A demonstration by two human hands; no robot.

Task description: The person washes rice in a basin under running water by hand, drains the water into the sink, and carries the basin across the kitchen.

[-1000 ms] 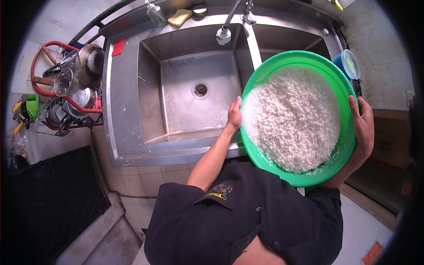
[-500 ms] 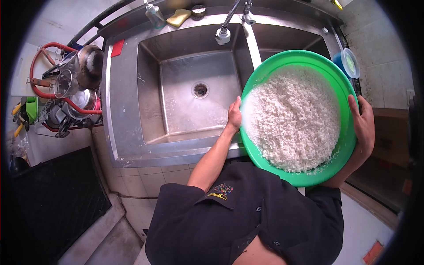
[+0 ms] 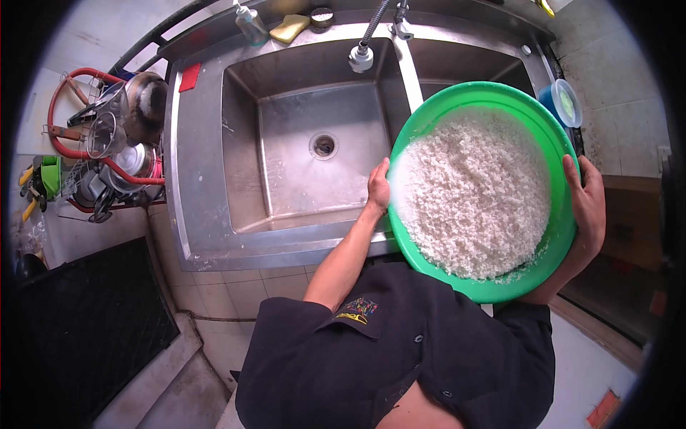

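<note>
A large round green basin is filled with white, crumbly grains that look like cooked rice. My left hand grips the basin's left rim, its thumb up along the edge and the other fingers mostly hidden. On the opposite side my right hand is closed around the right rim, fingers partly behind it. The basin is held close to my chest, over the right part of the sink's front edge, and covers much of the right sink bowl.
The left sink bowl has a drain, with a faucet head above. A soap bottle and a yellow sponge stand behind. A dish rack with pans is at left, a blue container at right.
</note>
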